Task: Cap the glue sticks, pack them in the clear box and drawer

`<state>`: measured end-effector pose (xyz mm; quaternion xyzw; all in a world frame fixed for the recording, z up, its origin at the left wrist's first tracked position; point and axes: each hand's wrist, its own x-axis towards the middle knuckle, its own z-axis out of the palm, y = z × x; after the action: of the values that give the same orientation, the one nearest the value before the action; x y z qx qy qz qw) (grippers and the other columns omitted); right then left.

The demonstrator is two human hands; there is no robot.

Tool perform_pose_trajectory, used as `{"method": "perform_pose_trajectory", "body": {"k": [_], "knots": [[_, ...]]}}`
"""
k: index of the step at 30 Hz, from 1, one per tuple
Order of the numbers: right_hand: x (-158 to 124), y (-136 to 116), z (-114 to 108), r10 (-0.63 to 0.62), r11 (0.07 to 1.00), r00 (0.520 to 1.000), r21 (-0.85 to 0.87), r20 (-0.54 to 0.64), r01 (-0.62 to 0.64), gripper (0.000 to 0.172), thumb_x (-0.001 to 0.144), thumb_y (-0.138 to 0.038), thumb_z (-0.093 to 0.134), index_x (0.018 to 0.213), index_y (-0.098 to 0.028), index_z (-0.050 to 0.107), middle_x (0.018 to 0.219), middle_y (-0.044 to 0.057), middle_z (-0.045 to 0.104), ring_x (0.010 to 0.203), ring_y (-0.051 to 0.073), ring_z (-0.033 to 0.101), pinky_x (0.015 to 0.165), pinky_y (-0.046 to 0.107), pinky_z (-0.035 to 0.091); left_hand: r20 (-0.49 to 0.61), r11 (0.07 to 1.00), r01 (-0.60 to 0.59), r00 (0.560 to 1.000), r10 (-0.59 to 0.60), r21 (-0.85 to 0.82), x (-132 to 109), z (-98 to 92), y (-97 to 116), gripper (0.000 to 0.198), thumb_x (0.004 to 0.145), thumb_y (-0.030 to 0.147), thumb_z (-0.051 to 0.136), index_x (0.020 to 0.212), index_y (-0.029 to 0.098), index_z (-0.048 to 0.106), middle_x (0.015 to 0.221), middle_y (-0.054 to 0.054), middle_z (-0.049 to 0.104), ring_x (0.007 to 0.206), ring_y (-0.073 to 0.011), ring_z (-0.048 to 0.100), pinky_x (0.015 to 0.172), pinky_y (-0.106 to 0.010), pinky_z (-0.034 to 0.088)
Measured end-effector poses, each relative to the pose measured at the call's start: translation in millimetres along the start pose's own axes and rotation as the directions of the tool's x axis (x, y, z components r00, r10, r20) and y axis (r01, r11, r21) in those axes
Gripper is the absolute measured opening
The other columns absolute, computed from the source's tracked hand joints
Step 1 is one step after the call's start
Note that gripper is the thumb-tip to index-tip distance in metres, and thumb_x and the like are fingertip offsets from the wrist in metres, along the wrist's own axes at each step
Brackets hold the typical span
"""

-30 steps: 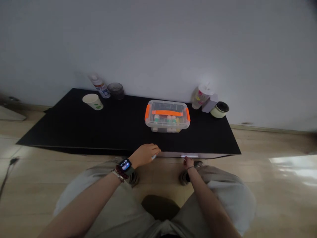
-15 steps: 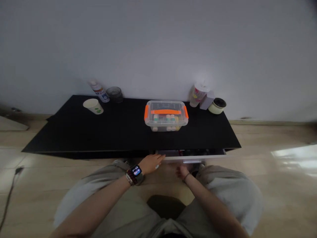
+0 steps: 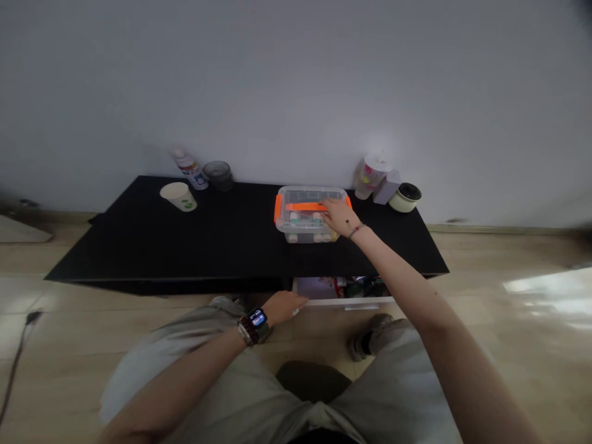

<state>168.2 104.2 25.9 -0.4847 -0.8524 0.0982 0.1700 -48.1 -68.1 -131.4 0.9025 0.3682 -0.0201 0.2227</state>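
A clear plastic box (image 3: 298, 225) with orange latches and an orange handle stands on the low black table (image 3: 222, 240); small bottles show inside it. My right hand (image 3: 340, 216) rests on the box's right end, fingers curled at the handle. Below the table's front edge a white drawer (image 3: 319, 290) stands pulled out, with mixed items inside. My left hand (image 3: 284, 305), with a watch on the wrist, sits at the drawer's left front corner, fingers curled around a small white thing I cannot name.
A paper cup (image 3: 179, 196), a spray bottle (image 3: 189, 168) and a dark jar (image 3: 219, 174) stand at the table's back left. A lidded drink cup (image 3: 370, 176), a pale box (image 3: 386, 186) and a cream pot (image 3: 405, 197) stand at the back right. My knees are in front of the drawer.
The drawer has slid out further. My right hand left the drawer handle and rose to the clear box. My left hand has dropped slightly to the drawer's corner.
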Motion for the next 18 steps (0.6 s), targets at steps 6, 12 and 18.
{"method": "perform_pose_trajectory", "body": {"k": [6, 12, 18], "knots": [[35.7, 8.7, 20.3, 0.005, 0.973, 0.997, -0.232, 0.078, 0.013, 0.032, 0.089, -0.009, 0.051, 0.115, -0.015, 0.067, 0.118, 0.015, 0.068, 0.113, 0.027, 0.059, 0.097, 0.043, 0.045, 0.123, 0.998, 0.003, 0.992, -0.01, 0.056, -5.4, -8.9, 11.4, 0.03, 0.092, 0.024, 0.054, 0.117, 0.022, 0.071, 0.099, -0.011, 0.076, 0.089, -0.0243, 0.072, 0.077, -0.032, 0.054], [41.3, -4.3, 9.6, -0.005, 0.944, 0.987, -0.324, 0.162, 0.058, 0.026, 0.088, -0.009, 0.053, 0.108, -0.012, 0.068, 0.115, 0.018, 0.067, 0.112, 0.029, 0.06, 0.093, 0.041, 0.046, 0.17, 0.997, -0.016, 0.985, 0.003, 0.075, -12.4, -9.5, 21.6, 0.027, 0.09, 0.022, 0.058, 0.114, 0.024, 0.071, 0.094, -0.011, 0.076, 0.087, -0.0261, 0.073, 0.073, -0.033, 0.054], [21.8, -13.9, -10.9, 0.007, 0.907, 0.962, -0.407, 0.274, 0.11, 0.04, 0.079, -0.019, 0.065, 0.119, -0.015, 0.062, 0.119, 0.015, 0.066, 0.104, 0.028, 0.063, 0.084, 0.036, 0.049, 0.228, 0.993, -0.055, 0.973, 0.029, 0.107, -19.7, -7.2, 35.0, 0.022, 0.09, 0.026, 0.059, 0.11, 0.024, 0.069, 0.094, -0.01, 0.076, 0.09, -0.027, 0.072, 0.075, -0.034, 0.054]]}}
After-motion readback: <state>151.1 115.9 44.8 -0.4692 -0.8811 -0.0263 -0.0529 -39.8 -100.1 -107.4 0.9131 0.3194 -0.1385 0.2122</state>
